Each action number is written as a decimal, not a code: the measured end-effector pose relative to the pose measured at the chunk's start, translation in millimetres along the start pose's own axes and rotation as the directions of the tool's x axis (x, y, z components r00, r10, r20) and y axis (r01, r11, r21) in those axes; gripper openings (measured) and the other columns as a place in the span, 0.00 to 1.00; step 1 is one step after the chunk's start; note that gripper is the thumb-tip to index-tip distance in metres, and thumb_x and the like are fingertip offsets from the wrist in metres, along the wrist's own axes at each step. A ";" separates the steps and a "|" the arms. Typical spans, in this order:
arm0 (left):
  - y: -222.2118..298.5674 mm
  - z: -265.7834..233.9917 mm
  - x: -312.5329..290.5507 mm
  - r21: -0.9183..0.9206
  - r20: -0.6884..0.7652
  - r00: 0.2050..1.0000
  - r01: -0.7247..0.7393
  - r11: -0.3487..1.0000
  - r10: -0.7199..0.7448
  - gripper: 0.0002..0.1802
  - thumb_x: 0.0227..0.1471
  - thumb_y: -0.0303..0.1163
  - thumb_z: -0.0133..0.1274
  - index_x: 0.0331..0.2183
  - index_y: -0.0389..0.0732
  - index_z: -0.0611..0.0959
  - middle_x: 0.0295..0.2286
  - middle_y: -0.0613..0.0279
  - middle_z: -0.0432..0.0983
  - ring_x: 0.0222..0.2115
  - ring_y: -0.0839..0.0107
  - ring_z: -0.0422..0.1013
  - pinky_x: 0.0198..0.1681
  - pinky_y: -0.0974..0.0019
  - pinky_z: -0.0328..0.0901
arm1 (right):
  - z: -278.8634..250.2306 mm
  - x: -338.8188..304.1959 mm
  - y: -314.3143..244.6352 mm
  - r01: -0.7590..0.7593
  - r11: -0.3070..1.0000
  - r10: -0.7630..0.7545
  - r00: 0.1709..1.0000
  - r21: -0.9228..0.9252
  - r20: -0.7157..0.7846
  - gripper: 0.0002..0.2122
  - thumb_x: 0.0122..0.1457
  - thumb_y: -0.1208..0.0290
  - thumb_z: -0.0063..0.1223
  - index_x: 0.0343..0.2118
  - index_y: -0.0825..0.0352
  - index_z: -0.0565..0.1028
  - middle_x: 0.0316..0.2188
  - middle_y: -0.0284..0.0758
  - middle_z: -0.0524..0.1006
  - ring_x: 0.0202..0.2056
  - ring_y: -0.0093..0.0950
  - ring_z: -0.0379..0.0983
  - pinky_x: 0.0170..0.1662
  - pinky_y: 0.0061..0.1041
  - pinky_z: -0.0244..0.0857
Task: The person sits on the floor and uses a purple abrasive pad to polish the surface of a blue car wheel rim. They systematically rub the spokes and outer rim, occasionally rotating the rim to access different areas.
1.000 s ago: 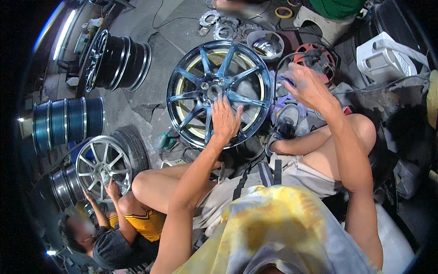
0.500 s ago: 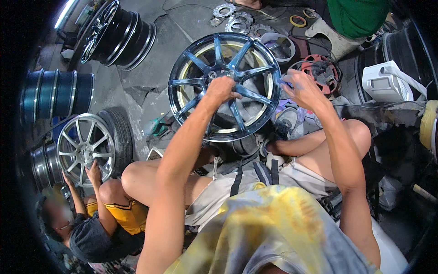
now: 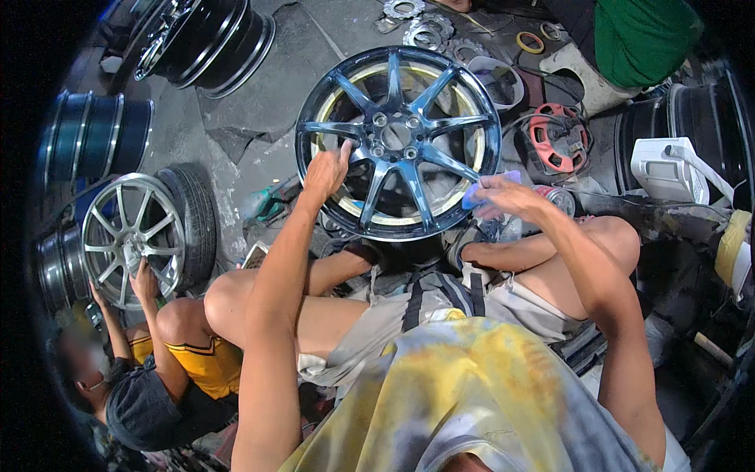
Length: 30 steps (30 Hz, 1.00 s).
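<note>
A dark blue, multi-spoke car wheel (image 3: 402, 135) lies tilted in front of my crossed legs, its spokes streaked pale. My left hand (image 3: 326, 170) grips it at the left, with fingers hooked at a spoke and the gap beside it; some fingertips are hidden. In my right hand (image 3: 507, 197) is a small purple-blue pad or cloth (image 3: 471, 197), held against the lower right edge of the wheel. That hand is slightly blurred.
At left, a co-worker (image 3: 149, 393) handles a silver wheel (image 3: 132, 240) beside a tyre (image 3: 194, 228). Other rims (image 3: 102, 141) stand behind. A red cable reel (image 3: 557, 138), a drink can (image 3: 557, 198) and a white box-shaped device (image 3: 667, 171) lie to the right; metal discs (image 3: 427, 33) lie beyond.
My left hand has shifted from the wheel's hub to its left side. My right hand has come down with the purple pad to the lower right rim. The wheel has turned slightly.
</note>
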<state>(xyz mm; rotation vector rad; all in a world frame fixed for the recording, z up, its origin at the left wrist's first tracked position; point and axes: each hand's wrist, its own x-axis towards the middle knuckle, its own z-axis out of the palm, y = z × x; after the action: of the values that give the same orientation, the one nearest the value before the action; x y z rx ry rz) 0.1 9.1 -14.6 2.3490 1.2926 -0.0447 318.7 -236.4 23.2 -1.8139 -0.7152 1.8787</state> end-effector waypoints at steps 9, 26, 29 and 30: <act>32.0 8.0 -26.3 -0.420 0.038 0.917 0.375 0.827 -0.396 0.45 0.56 0.70 0.42 0.29 0.31 0.86 0.23 0.44 0.81 0.26 0.53 0.78 0.35 0.55 0.70 | -16.4 31.6 -35.0 0.123 0.965 -0.231 0.816 -0.232 -0.530 0.14 0.66 0.60 0.48 0.36 0.67 0.80 0.30 0.29 0.77 0.33 0.21 0.69 0.40 0.27 0.67; 98.2 91.3 -1.8 -0.953 0.233 0.889 0.290 0.091 -0.394 0.17 0.54 0.45 0.62 0.24 0.47 0.75 0.14 0.73 0.64 0.12 0.77 0.60 0.14 0.69 0.54 | -28.9 -6.7 -76.0 0.446 0.744 -0.668 0.468 -0.498 -0.579 0.18 0.66 0.57 0.45 0.41 0.72 0.67 0.30 0.49 0.77 0.33 0.44 0.76 0.41 0.41 0.66; 113.6 94.0 -5.1 -0.951 0.236 0.854 0.301 0.071 -0.465 0.18 0.54 0.44 0.61 0.22 0.48 0.73 0.12 0.74 0.63 0.10 0.79 0.57 0.13 0.68 0.51 | -27.2 -23.9 -81.0 0.501 0.831 -0.534 0.592 -0.243 -0.604 0.18 0.67 0.57 0.45 0.42 0.72 0.66 0.32 0.53 0.77 0.36 0.53 0.74 0.42 0.46 0.64; 115.9 106.9 -3.7 -0.945 0.259 0.848 0.322 0.061 -0.462 0.19 0.53 0.46 0.62 0.22 0.47 0.73 0.13 0.72 0.64 0.11 0.78 0.58 0.14 0.69 0.53 | -30.5 -18.9 -80.3 0.504 0.797 -0.591 0.536 -0.333 -0.603 0.18 0.67 0.57 0.45 0.42 0.72 0.66 0.31 0.52 0.77 0.35 0.54 0.74 0.41 0.46 0.65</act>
<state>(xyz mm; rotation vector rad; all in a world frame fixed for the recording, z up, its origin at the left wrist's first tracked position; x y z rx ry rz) 111.6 -89.8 -66.1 0.7879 1.3374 0.6075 346.4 -184.1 88.2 -1.8543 -0.9659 0.6666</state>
